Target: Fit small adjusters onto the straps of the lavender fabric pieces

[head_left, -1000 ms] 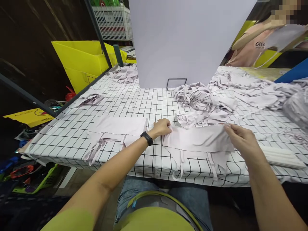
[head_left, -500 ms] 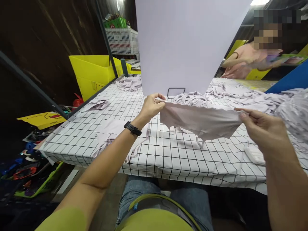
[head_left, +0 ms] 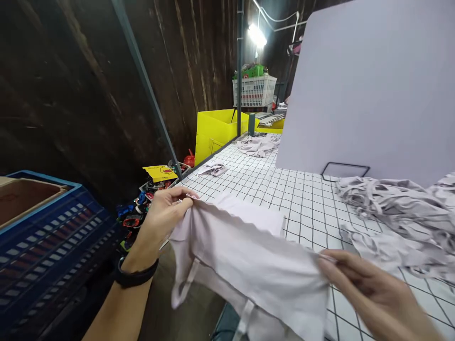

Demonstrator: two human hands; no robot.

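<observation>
A pale grey-lilac garment [head_left: 256, 255] with thin straps hangs stretched between both hands, its wavy upper edge running from one to the other. My left hand [head_left: 167, 213], below which a black wristband shows, pinches the garment's left corner. The right corner is pinched between thumb and fingers of my right hand [head_left: 366, 284]. Behind the garment, a flat pale cloth [head_left: 245, 210] lies on the grid-patterned tabletop [head_left: 302, 189], partly covered by the held fabric.
Heaped pale garments [head_left: 401, 213] lie at the right, below a large pale board [head_left: 362, 94]. A smaller pile [head_left: 259, 144] sits at the far edge. Yellow boxes [head_left: 213, 132] stand behind the table; a blue crate [head_left: 53, 241] is at the left.
The view has swung left, bringing the blue crate into sight. The held garment is now nearer the camera and over the table's left front edge. The co-worker is out of view.
</observation>
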